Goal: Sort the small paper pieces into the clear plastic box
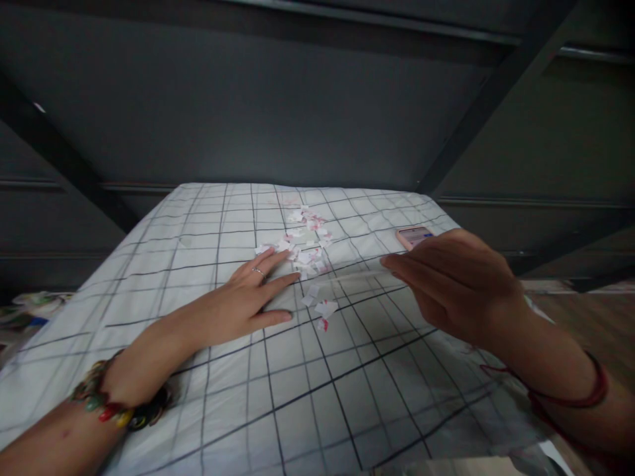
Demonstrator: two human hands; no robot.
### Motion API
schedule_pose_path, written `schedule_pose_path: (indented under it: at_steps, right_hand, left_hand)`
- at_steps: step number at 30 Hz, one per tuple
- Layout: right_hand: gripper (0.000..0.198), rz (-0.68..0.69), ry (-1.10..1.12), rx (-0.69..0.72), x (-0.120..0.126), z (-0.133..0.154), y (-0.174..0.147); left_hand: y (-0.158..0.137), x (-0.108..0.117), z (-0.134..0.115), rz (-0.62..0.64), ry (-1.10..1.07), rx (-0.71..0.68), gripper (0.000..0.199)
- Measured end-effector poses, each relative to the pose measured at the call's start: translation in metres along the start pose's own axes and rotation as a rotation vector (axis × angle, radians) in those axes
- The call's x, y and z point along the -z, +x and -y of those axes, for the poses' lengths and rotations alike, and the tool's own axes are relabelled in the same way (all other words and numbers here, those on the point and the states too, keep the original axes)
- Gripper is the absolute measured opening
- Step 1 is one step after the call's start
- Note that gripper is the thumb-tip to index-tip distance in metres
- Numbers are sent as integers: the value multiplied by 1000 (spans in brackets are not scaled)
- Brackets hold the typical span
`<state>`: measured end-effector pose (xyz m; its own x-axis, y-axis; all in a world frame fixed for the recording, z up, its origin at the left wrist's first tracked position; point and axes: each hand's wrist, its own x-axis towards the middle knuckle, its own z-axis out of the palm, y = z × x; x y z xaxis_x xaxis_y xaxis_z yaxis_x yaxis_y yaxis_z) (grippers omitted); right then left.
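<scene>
My left hand (255, 297) lies flat with its fingers spread on a white cloth (238, 396) with a dark grid pattern. Its fingertips touch the edge of a loose heap of torn paper scraps (307, 254), white with pink and red marks. Closer to me, a few separate scraps (325, 309) lie beside the thumb. Raised over the cloth on the right, my right hand (456, 284) is closed in a pinch. A thin, pale, see-through strip (352, 274) runs from its fingertips toward the scraps; its kind is unclear.
A phone (414, 235) in a pink case lies behind my right hand, partly covered by it. Dark panels (258, 106) with metal bars stand along the table's far edge. Wooden floor (595, 324) shows at right, and blurred bags (40, 305) sit at the far left.
</scene>
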<state>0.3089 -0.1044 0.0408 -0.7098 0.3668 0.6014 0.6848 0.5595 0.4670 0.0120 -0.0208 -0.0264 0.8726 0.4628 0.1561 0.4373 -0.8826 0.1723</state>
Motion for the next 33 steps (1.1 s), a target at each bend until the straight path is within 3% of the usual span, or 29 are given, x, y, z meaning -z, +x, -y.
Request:
schedule_pose_path:
  at_steps: [7, 12, 20, 28, 33]
  right_hand:
    - [26, -5, -65, -56, 1, -3, 3]
    - [25, 18, -12, 19, -3, 1, 7]
    - [19, 32, -129, -85, -4, -6, 4]
    - [18, 50, -67, -3, -12, -2, 18]
    - [23, 59, -54, 4, -1, -1, 12]
  left_hand:
    - [0, 1, -1, 13, -11, 2, 61]
    - [-1, -1, 1, 9, -2, 14, 64]
    - [-1, -3, 3, 24, 34, 13, 74]
    - [-2, -1, 2, 32, 33, 34, 72]
    - [-2, -2, 3, 33, 44, 29, 73]
